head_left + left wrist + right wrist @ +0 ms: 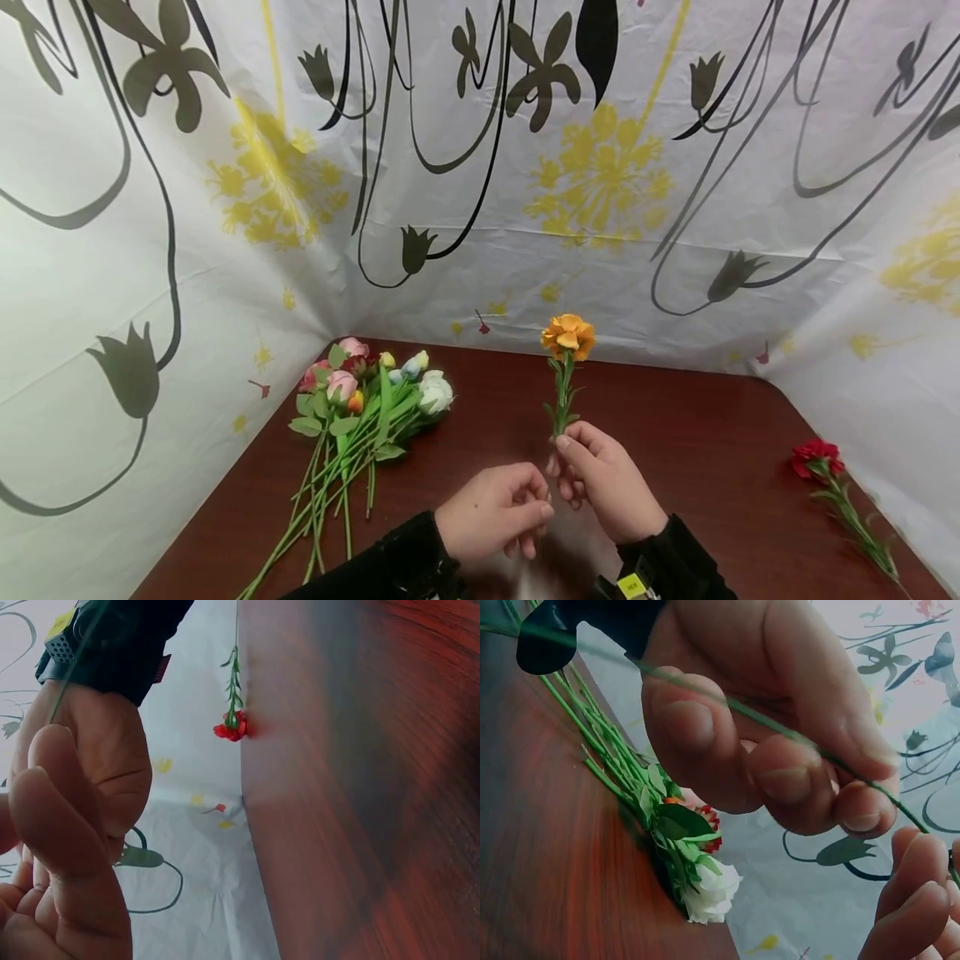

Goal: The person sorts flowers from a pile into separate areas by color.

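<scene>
My right hand [603, 479] pinches the green stem of an orange carnation [568, 335] just below its leaves, with the bloom upright above the table. Lower on the same stem, my left hand [495, 510] holds it between thumb and fingers. In the right wrist view the thin stem [769, 724] runs across the left hand [780, 727] and under its thumb, towards the right hand's fingers [915, 889]. The left wrist view shows the right hand [105, 750] behind the near left fingers [60, 817]; the bloom is out of that view.
A bunch of artificial flowers [375, 417], with pink, white, red and orange blooms, lies on the left of the dark red-brown table [480, 392]. At the right edge lies a red carnation [817, 458]. A white patterned cloth [465, 200] hangs around the back and sides.
</scene>
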Demonstrator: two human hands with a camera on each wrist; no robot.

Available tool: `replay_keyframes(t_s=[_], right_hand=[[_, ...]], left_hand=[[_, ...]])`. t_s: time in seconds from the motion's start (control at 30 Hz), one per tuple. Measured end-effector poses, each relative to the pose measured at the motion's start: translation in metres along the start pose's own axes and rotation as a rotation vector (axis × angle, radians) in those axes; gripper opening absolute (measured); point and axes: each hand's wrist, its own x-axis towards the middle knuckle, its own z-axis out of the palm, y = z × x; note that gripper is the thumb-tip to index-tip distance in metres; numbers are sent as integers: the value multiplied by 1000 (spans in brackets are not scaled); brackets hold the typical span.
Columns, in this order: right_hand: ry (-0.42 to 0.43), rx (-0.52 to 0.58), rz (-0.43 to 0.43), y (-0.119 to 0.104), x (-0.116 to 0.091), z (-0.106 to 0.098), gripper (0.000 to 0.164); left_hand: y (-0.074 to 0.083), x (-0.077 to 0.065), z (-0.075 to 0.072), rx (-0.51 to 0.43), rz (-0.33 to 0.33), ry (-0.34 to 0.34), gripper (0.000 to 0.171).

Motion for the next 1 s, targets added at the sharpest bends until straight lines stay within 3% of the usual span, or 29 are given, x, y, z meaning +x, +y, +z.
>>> replay_keyframes(t_s=[0.13,0.23,0.37,0.63,0.87,1.0], right_hand=[[23,-60,17,-2,-4,-12,38],[49,-144,55,-3,-11,-31,36],[47,-293,130,2,-27,-73,38],[11,-626,249,32,-69,-162,38],[131,-996,423,53,-83,-224,20],[118,-1110,478,73,-85,-250,18]], left_hand=[[-2,-1,-3,45,-17,-23,10],[-8,-6,-10,118,-12,-3,10],[-22,-17,-29,213,-20,61,12],[-47,-60,-76,424,-159,214,10],[-47,-81,-109,499,-229,314,16],[-43,-83,-116,521,-258,351,14]])
